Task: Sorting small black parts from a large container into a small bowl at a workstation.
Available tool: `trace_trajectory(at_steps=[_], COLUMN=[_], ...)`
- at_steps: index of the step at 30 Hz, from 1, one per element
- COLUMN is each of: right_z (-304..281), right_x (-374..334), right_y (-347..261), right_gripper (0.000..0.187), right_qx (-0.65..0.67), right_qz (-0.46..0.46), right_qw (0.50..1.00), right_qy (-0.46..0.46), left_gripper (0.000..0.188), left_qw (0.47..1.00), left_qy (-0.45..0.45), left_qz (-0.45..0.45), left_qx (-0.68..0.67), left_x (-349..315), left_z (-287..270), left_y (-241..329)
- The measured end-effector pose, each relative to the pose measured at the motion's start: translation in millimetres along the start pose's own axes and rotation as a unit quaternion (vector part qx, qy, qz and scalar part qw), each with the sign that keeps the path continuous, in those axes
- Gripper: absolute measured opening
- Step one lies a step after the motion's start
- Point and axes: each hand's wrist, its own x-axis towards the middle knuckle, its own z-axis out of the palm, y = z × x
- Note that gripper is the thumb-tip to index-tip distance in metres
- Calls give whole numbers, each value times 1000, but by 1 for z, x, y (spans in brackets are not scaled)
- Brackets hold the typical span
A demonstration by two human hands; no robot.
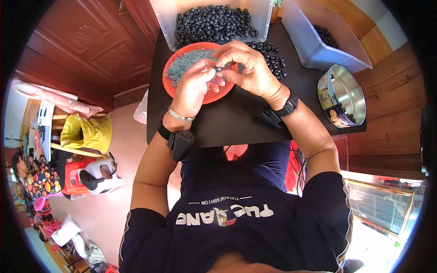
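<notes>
My left hand [193,86] and my right hand [255,70] meet over a round red-orange tray [213,97]. Between their fingertips is a small dark round bead-like piece [218,69], pinched by thumb and fingers from both sides. Many tiny grey-blue parts [184,66], too small to name, lie heaped in the tray. Beyond the hands, a translucent plastic bin [166,22] holds a large pile of black beads with holes [214,25]. More loose black beads [276,66] are spread on the dark tabletop just past my right hand.
A second translucent bin [314,50] with black beads leans at the back right. An open round tin [324,98] with a few beads stands at the table's [218,129] right edge. On the left are a yellow bag [93,134] and another person [41,179].
</notes>
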Motion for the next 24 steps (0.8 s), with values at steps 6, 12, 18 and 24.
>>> trace_trajectory(at_steps=[6,12,18,24], right_z=[1,0,2,1], right_x=[0,1,-1,3], right_y=[1,-2,0,2], right_gripper=[30,37,35,34], right_qx=[13,1,29,39], right_qz=[-10,-15,-11,-27], right_qw=[1000,1000,999,999], right_qy=[3,-5,-15,-18], left_gripper=[21,21,23,24], left_qw=[999,998,1000,998], left_qy=[7,13,-12,-25], left_qz=[17,44,24,27], left_qx=[35,37,-11,-45], left_x=[-1,-1,0,2], left_z=[2,4,2,-3], left_y=[0,2,-1,-7])
